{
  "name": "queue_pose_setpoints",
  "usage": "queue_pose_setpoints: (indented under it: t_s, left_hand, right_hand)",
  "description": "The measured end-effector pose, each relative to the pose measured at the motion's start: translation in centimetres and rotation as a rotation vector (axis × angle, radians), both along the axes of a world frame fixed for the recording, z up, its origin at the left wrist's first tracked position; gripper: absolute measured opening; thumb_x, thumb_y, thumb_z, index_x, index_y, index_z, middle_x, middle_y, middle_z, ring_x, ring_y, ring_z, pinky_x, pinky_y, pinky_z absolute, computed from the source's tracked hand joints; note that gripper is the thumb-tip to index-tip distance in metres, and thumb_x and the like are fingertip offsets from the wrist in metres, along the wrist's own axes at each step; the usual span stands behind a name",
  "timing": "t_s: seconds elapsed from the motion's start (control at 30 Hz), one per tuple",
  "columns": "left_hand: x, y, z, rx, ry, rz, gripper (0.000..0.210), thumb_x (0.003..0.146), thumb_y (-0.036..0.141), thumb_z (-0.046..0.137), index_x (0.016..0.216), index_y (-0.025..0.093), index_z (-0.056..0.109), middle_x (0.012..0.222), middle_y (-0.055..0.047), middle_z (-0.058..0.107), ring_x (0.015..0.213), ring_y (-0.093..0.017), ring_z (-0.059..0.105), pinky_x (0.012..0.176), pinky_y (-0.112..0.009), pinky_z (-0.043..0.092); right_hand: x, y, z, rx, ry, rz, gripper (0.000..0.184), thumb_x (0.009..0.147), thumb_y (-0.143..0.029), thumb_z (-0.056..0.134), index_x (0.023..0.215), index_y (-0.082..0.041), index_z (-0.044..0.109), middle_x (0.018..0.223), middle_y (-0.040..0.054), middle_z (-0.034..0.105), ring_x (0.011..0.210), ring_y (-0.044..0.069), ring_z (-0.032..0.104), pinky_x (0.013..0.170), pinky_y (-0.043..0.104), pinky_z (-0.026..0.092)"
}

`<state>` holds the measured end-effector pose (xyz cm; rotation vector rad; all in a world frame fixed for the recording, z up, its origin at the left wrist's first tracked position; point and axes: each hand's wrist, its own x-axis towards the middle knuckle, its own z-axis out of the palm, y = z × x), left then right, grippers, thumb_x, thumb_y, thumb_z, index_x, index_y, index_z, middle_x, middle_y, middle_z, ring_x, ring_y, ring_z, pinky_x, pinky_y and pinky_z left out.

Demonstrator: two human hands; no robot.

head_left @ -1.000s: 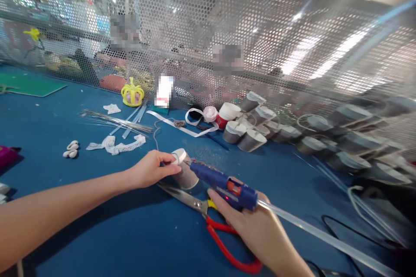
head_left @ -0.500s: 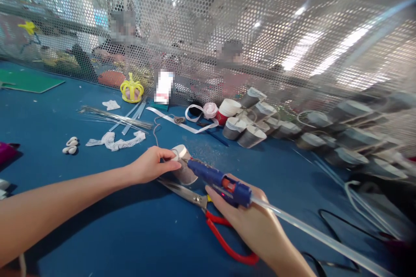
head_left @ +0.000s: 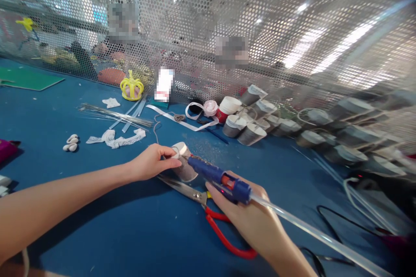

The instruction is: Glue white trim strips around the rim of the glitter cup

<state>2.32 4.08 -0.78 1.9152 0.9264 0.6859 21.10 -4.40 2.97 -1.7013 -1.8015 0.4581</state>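
A small grey cylindrical cup with a white end point(head_left: 188, 170) tilts over the blue desk point(head_left: 130, 229), the left hand point(head_left: 147, 162) pinching its white end between fingers. The right hand's point(head_left: 251, 218) fingers wrap a blue plastic glue gun point(head_left: 208, 171), tip at the cup.

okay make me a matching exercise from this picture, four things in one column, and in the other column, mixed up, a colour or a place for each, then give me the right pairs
Column one
1. Glue gun
2. Crown-shaped ornament
3. Flat board
4. Scissors

Column two
A. Yellow
B. Red-handled
C. Green
D. In the grip of the right hand

Right pairs
1-D
2-A
3-C
4-B
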Motion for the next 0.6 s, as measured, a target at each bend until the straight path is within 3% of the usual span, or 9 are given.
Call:
queue_pose_setpoints:
  t_s: [0.13,0.33,0.6]
  left_hand:
    - [0.04,0.00,0.11,0.005,0.021,0.006,0.029,0.073,0.034,0.047,0.059,0.010,0.056,0.053,0.004,0.035,0.054,-0.007,0.030,0.048,-0.018,0.024]
    - [-0.07,-0.02,-0.02,-0.002,-0.011,-0.016,0.027,0.074,0.034,0.047,0.067,0.011,0.060,0.059,0.002,0.044,0.057,-0.008,0.035,0.054,-0.018,0.030]
    - [-0.08,-0.01,0.09,-0.016,-0.013,-0.017,0.026,0.073,0.033,0.048,0.064,0.011,0.058,0.057,0.003,0.043,0.056,-0.007,0.035,0.053,-0.018,0.029]
  right_hand:
    - [-0.16,-0.14,0.16,-0.010,0.009,-0.009,0.019,0.068,-0.033,0.054,0.056,-0.019,0.048,0.047,-0.0032,0.048,0.044,0.009,0.041,0.041,0.020,0.036]
    - [0.08,-0.07,-0.08,-0.002,0.019,-0.030,0.016,0.067,-0.031,0.053,0.059,-0.018,0.050,0.051,-0.0022,0.051,0.047,0.010,0.043,0.046,0.021,0.040]
    - [-0.26,-0.20,0.14,-0.017,0.040,-0.010,0.020,0.068,-0.032,0.053,0.055,-0.019,0.046,0.048,-0.0034,0.045,0.045,0.008,0.038,0.041,0.019,0.036]
